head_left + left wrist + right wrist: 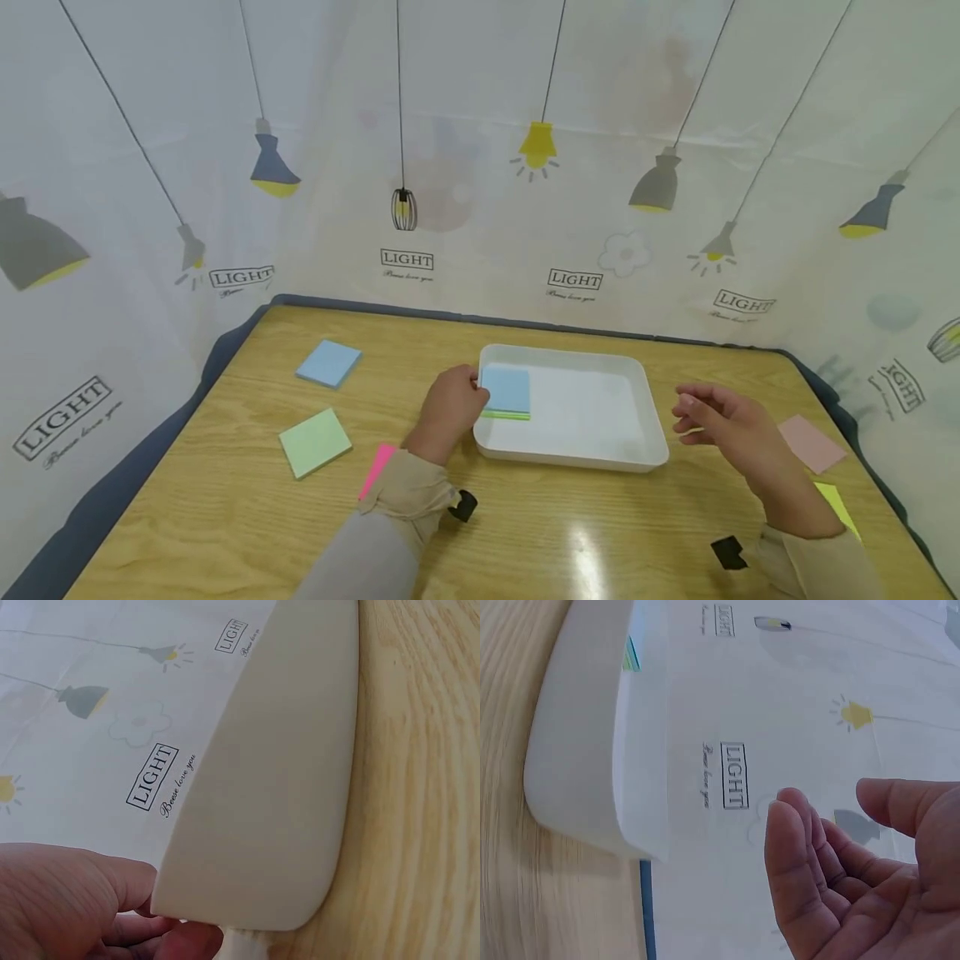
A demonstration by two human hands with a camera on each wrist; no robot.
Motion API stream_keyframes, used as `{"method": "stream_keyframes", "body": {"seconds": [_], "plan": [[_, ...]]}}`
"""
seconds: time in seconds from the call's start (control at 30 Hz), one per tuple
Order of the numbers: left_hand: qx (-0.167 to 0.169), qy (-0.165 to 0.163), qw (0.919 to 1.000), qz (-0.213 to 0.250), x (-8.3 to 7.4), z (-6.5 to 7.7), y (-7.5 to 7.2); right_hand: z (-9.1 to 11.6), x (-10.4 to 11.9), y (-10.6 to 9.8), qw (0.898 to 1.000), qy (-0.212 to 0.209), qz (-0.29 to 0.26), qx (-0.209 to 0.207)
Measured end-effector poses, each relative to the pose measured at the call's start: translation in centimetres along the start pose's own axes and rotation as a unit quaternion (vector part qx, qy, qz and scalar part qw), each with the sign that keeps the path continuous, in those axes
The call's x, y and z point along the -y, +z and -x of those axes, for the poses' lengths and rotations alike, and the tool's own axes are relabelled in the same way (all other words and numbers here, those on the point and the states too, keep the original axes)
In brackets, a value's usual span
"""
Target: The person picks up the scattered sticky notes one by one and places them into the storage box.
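A shallow white tray (592,417) lies on the wooden table, with a stack of sticky notes (506,390) in its left part. The stack is blue on top, with green edges showing below. At the tray's left wall, my left hand (452,408) grips the rim. The left wrist view shows the fingers of that hand (82,907) curled at the edge of the wall. To the right of the tray, my right hand (723,421) hovers apart from it. Its fingers are loosely bent with nothing between them, as the right wrist view also shows.
To the left lie a blue note pad (328,363) and a light green pad (315,442). A pink one (377,468) is partly under the left forearm. On the right are a pale pink pad (812,443) and a yellow one (838,507). A printed curtain (480,150) surrounds the table.
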State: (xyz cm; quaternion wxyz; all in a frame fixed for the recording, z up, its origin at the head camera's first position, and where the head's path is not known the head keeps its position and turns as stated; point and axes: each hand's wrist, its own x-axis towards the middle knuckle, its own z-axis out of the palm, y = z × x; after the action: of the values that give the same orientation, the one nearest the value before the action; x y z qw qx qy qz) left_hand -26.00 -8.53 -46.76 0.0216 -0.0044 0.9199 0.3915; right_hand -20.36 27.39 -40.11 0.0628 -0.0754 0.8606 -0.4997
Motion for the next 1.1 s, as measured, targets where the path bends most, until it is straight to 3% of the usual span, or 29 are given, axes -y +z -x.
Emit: {"method": "stream_keyframes", "body": {"seconds": [0.33,0.57,0.7,0.87,1.1], "plan": [[-0.005,-0.006,0.9999,-0.008,0.4,-0.1,0.0,1.0,-1.7,-2.7,0.999,0.016,0.037,-0.025],[-0.001,0.007,1.0,-0.001,0.3,-0.2,0.1,1.6,-3.5,-5.3,0.991,0.029,0.125,-0.026],[-0.001,0.007,1.0,-0.003,0.3,-0.2,0.2,2.3,-4.4,-7.0,0.985,0.067,0.159,-0.007],[-0.002,0.005,1.0,-0.004,0.3,-0.2,0.2,2.7,-6.0,-8.9,0.973,0.124,0.195,0.003],[-0.002,-0.002,1.0,-0.005,0.3,-0.2,0.1,2.8,-8.9,-11.3,0.939,0.19,0.286,0.013]]}}
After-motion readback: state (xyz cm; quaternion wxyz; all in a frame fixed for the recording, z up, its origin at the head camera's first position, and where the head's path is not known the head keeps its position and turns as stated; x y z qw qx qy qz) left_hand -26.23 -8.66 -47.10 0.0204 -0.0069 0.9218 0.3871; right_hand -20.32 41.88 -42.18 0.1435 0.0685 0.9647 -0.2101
